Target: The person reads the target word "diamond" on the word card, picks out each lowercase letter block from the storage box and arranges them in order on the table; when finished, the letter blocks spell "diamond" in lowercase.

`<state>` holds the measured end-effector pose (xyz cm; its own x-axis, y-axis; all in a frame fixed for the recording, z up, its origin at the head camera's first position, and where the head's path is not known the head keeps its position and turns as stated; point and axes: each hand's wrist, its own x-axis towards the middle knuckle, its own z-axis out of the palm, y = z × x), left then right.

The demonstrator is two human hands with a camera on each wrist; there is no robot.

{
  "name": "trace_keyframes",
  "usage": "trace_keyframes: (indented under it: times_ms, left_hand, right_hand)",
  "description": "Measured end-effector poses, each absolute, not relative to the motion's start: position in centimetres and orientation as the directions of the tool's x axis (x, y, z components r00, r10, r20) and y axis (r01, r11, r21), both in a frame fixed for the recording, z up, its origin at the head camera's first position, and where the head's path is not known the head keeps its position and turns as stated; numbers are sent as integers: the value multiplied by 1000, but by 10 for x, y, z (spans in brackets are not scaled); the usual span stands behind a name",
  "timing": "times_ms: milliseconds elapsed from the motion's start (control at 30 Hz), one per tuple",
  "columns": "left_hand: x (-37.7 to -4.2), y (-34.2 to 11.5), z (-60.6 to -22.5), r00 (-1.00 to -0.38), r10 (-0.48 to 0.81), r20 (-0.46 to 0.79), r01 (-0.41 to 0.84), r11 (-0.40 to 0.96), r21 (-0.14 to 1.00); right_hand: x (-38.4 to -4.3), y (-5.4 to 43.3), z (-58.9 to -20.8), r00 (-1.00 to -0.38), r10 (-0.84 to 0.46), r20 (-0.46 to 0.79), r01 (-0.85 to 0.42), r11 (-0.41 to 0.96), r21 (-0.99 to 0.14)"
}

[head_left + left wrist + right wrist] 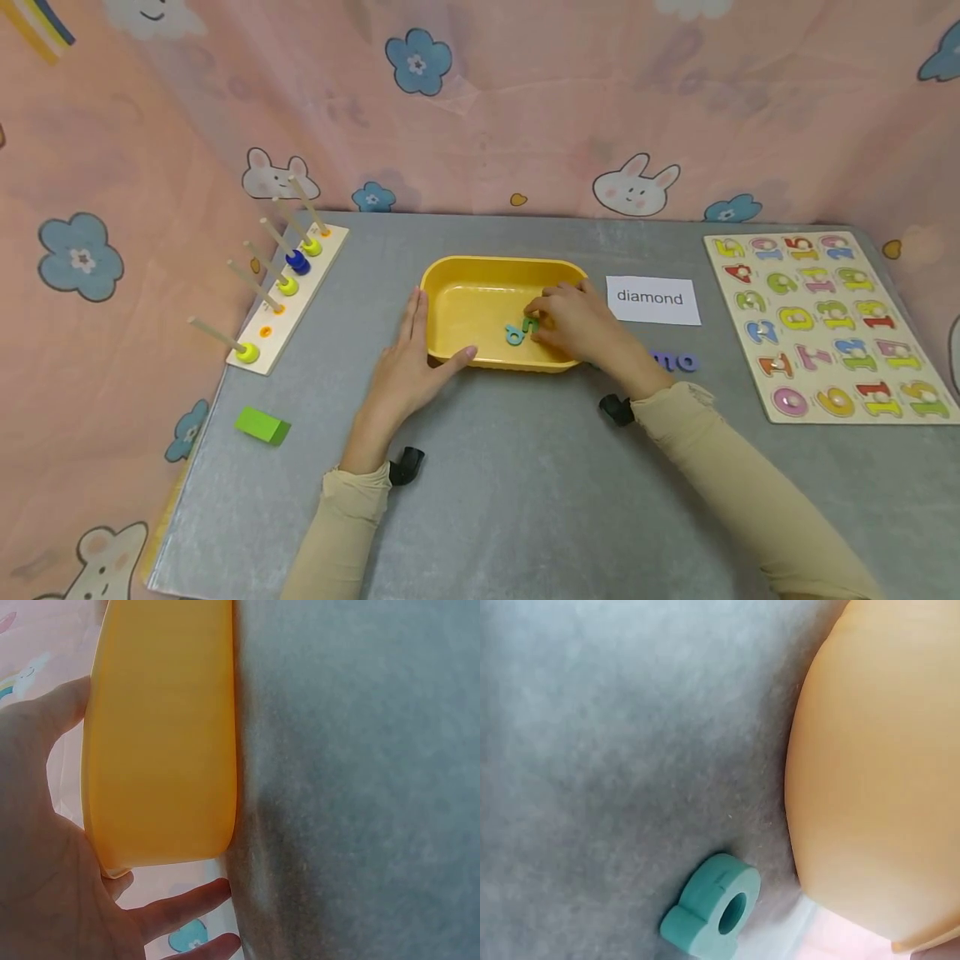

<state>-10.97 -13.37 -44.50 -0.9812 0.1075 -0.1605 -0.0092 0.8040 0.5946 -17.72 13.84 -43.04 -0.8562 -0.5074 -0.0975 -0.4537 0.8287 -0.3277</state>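
Observation:
A yellow tray (480, 265) stands mid-table. My left hand (408, 367) rests at its front left corner, fingers straight along the left end and thumb over the front rim. The left wrist view shows the tray's side wall (161, 742) beside that hand. Over the tray's right end reaches my right hand (573, 321), its thumb and fingertips pinching a small green letter n (529, 324). A light blue letter (514, 335) lies in the tray just left of those fingertips. In the right wrist view, a teal letter (712, 907) lies on the table beside the tray.
Purple letters (686, 362) lie partly behind my right forearm. A white card reading "diamond" (652, 300) is right of the tray, with a number puzzle board (761, 396) farther right. A pegboard with rings (300, 287) and a green block (262, 426) are at left.

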Motion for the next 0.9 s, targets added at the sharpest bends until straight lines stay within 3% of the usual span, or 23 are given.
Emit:
trace_keyframes:
  times_ms: [333, 633, 900]
  left_hand:
    - [-110, -134, -445, -981, 111, -158, -7, 799, 601]
    - [-110, -134, -446, -980, 114, -161, -6, 800, 600]
    - [-109, -134, -446, -982, 111, -154, -4, 799, 602]
  right_hand:
    - [-178, 137, -433, -852, -520, -68, -482, 827, -289]
    - [-173, 143, -431, -889, -458, 22, -409, 770, -489]
    - [-153, 160, -423, -900, -392, 189, -424, 693, -582]
